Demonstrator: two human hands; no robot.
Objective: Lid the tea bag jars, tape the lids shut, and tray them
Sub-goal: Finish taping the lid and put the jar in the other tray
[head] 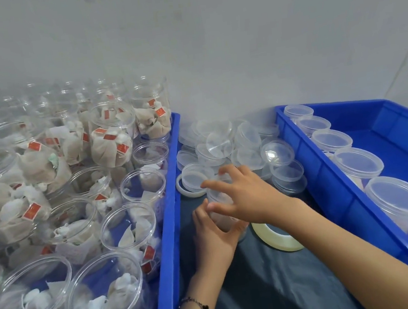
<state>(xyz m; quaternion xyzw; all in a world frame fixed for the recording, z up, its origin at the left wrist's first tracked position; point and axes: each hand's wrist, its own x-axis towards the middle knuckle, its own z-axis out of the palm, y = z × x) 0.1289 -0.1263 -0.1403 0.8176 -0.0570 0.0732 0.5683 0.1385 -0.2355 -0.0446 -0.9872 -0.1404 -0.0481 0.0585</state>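
Both hands working one clear jar [221, 207] standing on dark tabletop [267, 288] btwn two blue trays. L hand [214, 233] is wrapping its side, fingers curled round it; R hand [244, 195] is spreading fingers over its lid. Tape roll [276, 238] lying just beside, loose lids [225, 143] piled behind.

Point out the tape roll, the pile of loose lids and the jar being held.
tape roll [285, 244], head view, on its front outer band.
pile of loose lids [222, 141], head view, on a clear lid near the middle.
held jar [221, 204], head view, on its clear wall between the hands.
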